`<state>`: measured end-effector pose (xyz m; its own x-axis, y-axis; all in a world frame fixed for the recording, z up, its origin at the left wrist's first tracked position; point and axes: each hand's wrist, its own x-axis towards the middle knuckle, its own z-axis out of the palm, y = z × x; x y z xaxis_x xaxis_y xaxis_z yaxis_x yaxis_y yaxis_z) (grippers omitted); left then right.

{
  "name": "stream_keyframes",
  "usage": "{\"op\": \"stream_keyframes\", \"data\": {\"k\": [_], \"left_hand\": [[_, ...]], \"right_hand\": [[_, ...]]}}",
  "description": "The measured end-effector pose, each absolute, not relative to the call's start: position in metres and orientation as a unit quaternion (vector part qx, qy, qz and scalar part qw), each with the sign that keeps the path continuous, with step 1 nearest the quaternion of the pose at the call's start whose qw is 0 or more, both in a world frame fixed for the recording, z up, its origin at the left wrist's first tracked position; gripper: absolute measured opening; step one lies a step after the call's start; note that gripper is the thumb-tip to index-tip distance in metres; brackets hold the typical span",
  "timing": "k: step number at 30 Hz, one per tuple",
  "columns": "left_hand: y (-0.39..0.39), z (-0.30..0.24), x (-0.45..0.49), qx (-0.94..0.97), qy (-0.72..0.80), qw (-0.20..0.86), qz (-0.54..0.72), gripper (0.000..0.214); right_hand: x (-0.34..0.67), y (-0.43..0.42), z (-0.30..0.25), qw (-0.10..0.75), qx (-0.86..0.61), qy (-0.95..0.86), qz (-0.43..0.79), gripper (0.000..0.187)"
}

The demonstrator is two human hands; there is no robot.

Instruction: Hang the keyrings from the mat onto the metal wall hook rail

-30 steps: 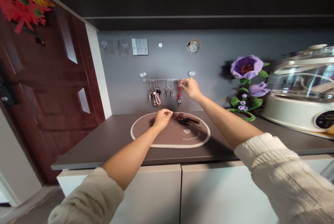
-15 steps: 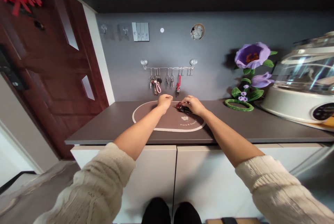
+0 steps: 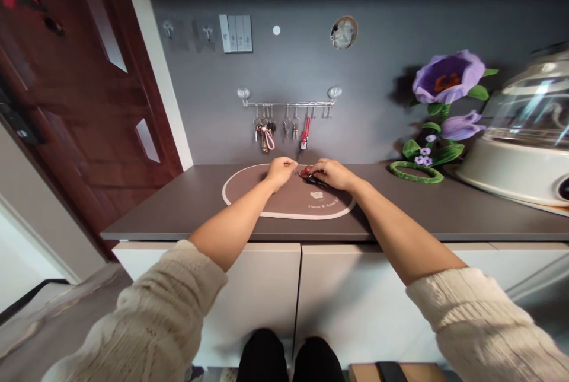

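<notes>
key bunch (image 3: 315,180) lies on mat (image 3: 249,192), right of its rear centre, probably light, floppy and slippery, best pinched at its red piece (image 3: 306,171); right hand (image 3: 333,173) curls over it, closure indeterminate; left hand (image 3: 280,172) closed above mat's rear, contents indeterminate.

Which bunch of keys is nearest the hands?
The dark bunch with the red part, touched by the right hand, on or just above the brown mat; the other bunches all hang from the clear rail.

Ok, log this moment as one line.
Left hand: pinched, contents unclear | Right hand: at key bunch on brown mat | Hook rail: keys hanging, including red-strapped set
</notes>
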<state>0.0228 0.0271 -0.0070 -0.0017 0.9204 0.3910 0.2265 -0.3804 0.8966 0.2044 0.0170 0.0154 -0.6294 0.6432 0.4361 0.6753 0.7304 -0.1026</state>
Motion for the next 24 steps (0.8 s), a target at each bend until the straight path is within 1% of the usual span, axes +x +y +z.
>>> {"op": "stream_keyframes", "data": {"k": [10,15,21,24], "left_hand": [[0.0207,-0.0003,0.0243,0.626,0.449,0.344,0.538,0.013],[0.0221,-0.0003,0.0242,0.621,0.437,0.356,0.544,0.013],[0.0226,0.0007,0.0259,0.615,0.413,0.381,0.553,0.014],[0.0192,0.0026,0.0268,0.621,0.396,0.383,0.557,0.014]], "right_hand": [[0.2044,0.0197,0.0159,0.244,-0.397,-0.883,-0.050,0.017],[0.2022,0.0165,0.0183,0.283,-0.428,-0.857,-0.047,0.013],[0.1988,0.0118,0.0216,0.320,-0.441,-0.838,0.016,0.012],[0.1983,0.0110,0.0219,0.358,-0.428,-0.828,0.049,0.012]]}}
